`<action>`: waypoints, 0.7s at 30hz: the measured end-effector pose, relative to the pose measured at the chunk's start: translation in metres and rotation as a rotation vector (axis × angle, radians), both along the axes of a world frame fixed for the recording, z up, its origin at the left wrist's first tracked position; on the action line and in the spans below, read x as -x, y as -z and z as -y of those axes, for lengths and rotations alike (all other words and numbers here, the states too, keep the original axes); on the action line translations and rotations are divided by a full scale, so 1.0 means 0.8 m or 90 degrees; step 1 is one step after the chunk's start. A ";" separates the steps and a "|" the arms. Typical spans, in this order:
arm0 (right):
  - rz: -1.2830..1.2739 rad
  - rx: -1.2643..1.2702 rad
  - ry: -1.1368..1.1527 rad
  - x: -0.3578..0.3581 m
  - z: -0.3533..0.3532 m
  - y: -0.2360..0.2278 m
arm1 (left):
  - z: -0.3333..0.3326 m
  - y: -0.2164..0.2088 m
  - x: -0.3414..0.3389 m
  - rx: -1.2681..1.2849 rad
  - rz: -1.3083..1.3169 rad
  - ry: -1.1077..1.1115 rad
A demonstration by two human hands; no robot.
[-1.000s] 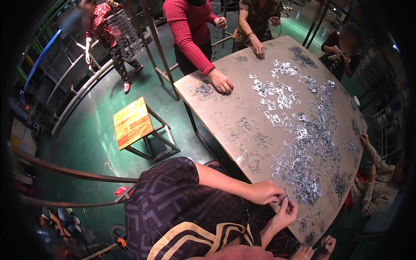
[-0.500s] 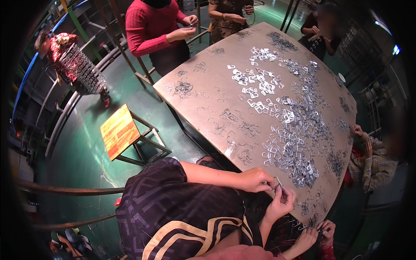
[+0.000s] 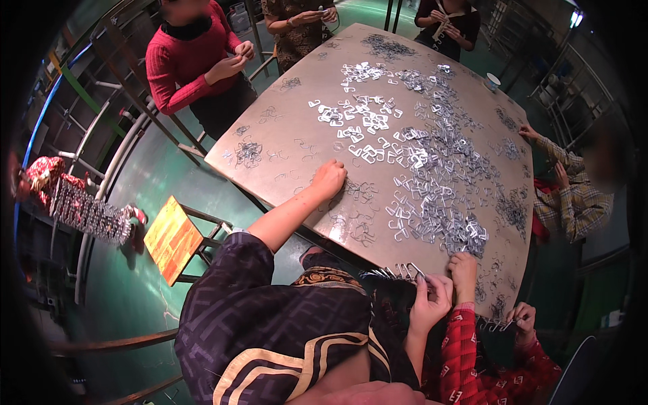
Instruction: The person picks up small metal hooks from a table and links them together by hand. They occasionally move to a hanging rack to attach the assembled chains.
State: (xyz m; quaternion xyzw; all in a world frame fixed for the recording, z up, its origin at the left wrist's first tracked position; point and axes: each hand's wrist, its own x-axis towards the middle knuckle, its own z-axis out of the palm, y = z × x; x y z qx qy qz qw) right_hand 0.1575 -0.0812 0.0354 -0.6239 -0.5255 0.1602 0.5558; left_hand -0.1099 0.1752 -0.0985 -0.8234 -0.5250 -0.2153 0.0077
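Observation:
My left hand (image 3: 329, 179) rests on the table among thin wire hooks (image 3: 361, 192), its fingers curled and closed. What lies under its fingertips is hidden. Over the near table edge, my right hand (image 3: 432, 305) pinches a bright metal hook (image 3: 414, 270) between thumb and fingers. A row of similar hooks trails from it to the left, over my lap. Just beyond the wire hooks, flat silvery metal hooks (image 3: 371, 154) lie in a loose heap that spreads across the table (image 3: 297, 196).
A neighbour in red sleeves (image 3: 460, 337) works close at my right, one hand touching the heap. Other people stand or sit around the table. A wooden stool (image 3: 173, 236) stands at left, near a person carrying a mass of linked metal pieces (image 3: 94, 216). A cup (image 3: 492, 82) is at the far right.
My left hand has left my right hand and reached forward and left onto the table. My right hand keeps its hook. The neighbour's hand has moved to the heap. The view has shifted.

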 end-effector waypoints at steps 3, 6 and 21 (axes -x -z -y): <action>-0.008 0.015 -0.013 0.002 0.000 -0.001 | -0.013 0.003 -0.008 -0.012 -0.107 0.071; 0.006 0.025 -0.008 0.002 0.001 -0.003 | -0.020 -0.012 -0.023 0.032 -0.212 0.117; -0.100 0.027 0.070 -0.004 0.011 0.015 | 0.140 -0.168 -0.140 0.406 0.492 0.527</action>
